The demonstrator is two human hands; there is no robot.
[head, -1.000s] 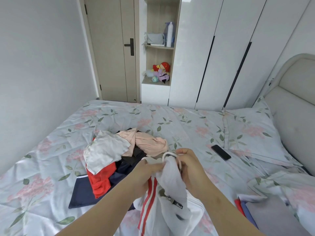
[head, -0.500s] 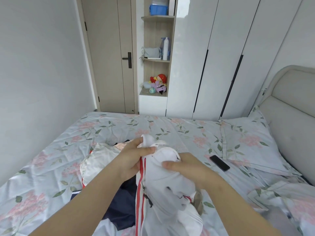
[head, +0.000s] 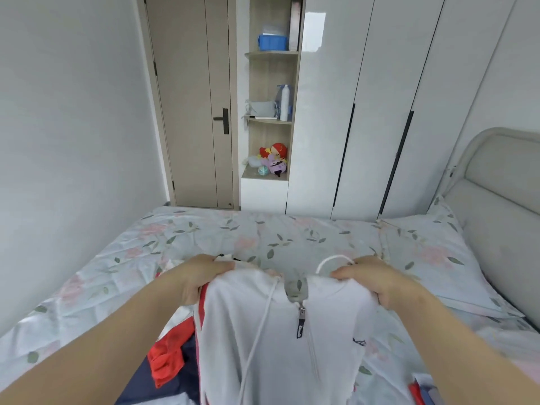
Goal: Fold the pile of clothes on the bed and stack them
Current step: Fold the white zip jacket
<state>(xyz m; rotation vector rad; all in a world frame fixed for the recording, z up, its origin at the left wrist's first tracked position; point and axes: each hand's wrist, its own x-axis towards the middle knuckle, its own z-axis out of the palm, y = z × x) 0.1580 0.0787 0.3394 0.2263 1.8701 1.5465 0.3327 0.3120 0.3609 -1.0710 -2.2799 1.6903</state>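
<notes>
Fingers (head: 217,266) of the left hand (head: 201,280) are curling over one top corner of a white jacket (head: 280,346), and those of the right hand (head: 377,283) are clamping the other corner, so the garment is hanging spread between both fists, above the bed (head: 263,232). Its zip side is facing the camera: a dark zip pull (head: 301,327) is sitting mid-chest, a white drawstring (head: 263,320) is dangling beside it, and a red stripe (head: 201,308) is edging the left side. Behind it, lower left, a red garment (head: 168,355) is lying on a navy garment (head: 163,384). Farther right, a floral pillow (head: 429,252) is lying beside the headboard (head: 502,194).
</notes>
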